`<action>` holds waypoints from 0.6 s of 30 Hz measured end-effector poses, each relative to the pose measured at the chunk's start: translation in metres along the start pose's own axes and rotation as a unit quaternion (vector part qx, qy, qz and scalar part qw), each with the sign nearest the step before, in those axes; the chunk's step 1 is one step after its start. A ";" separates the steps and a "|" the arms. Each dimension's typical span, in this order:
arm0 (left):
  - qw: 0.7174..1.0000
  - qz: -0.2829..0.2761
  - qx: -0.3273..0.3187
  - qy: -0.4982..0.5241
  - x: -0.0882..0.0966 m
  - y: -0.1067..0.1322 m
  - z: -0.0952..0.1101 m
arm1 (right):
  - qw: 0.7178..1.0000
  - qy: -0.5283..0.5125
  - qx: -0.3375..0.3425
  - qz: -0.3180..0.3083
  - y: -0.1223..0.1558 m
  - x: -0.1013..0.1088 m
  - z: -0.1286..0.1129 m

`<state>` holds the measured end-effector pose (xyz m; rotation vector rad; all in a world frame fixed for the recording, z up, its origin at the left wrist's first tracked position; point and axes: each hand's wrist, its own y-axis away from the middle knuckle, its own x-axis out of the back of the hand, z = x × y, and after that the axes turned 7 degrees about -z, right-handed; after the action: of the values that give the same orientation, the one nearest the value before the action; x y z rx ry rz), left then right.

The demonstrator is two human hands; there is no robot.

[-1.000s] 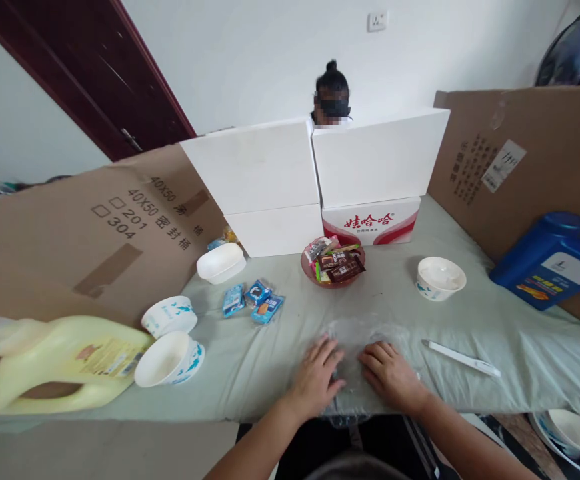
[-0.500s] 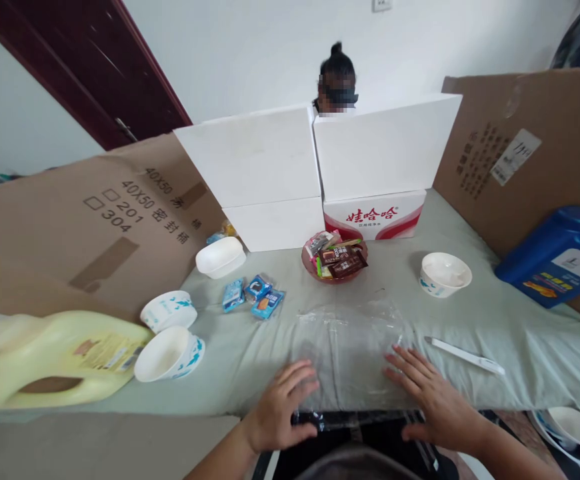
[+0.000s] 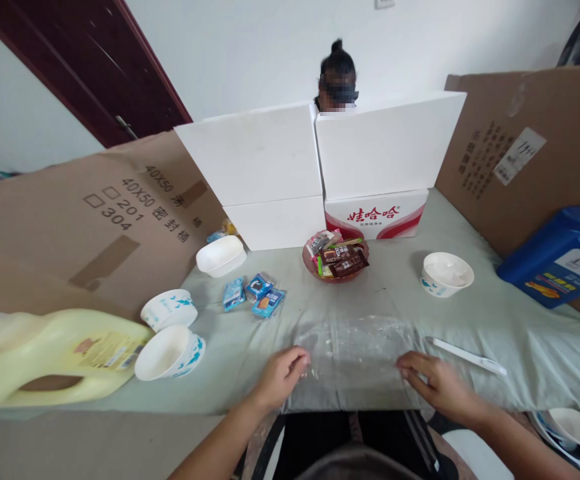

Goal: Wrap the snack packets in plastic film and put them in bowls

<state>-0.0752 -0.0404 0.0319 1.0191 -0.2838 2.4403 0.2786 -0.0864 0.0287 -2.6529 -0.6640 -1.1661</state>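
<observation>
A clear plastic sheet (image 3: 353, 360) lies spread on the pale green cloth (image 3: 520, 333) at the table's near edge. My left hand (image 3: 283, 377) pinches its left edge with curled fingers. Over at the sheet's right edge, my right hand (image 3: 433, 387) is closed on the plastic. A white flat stick (image 3: 465, 357) lies just right of my right hand. A red dish of wrapped snacks (image 3: 336, 259) sits beyond the sheet.
Blue snack packets (image 3: 253, 295) lie left of centre. White bowls (image 3: 170, 353) (image 3: 169, 309) (image 3: 447, 273) and a white tub (image 3: 221, 256) stand around. A yellow jug (image 3: 55, 353) lies left, a blue jug (image 3: 560, 257) right. White boxes (image 3: 320, 160) and cardboard walls (image 3: 95, 220) enclose the table; a person sits behind.
My hands moved apart from the middle of the plastic to its left and right edges, and the bunched plastic has been spread out flat. Both hands went from flat to pinching.
</observation>
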 end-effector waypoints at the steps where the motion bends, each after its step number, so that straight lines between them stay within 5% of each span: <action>1: 1.000 0.017 0.004 -0.016 -0.001 -0.008 -0.003 | 0.999 -0.012 -0.025 0.019 -0.008 0.000 0.004; 9: 0.980 0.126 0.053 -0.146 -0.029 -0.040 -0.032 | 0.968 0.034 -0.200 0.147 -0.065 -0.017 0.027; 18: 0.962 0.189 0.051 -0.191 -0.035 -0.037 -0.032 | 0.941 0.162 -0.274 0.119 -0.083 -0.025 0.023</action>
<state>-0.0551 -0.0088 -0.0157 1.6127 -0.5286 2.5910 0.2409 -0.0136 -0.0074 -2.7286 0.0577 -1.8648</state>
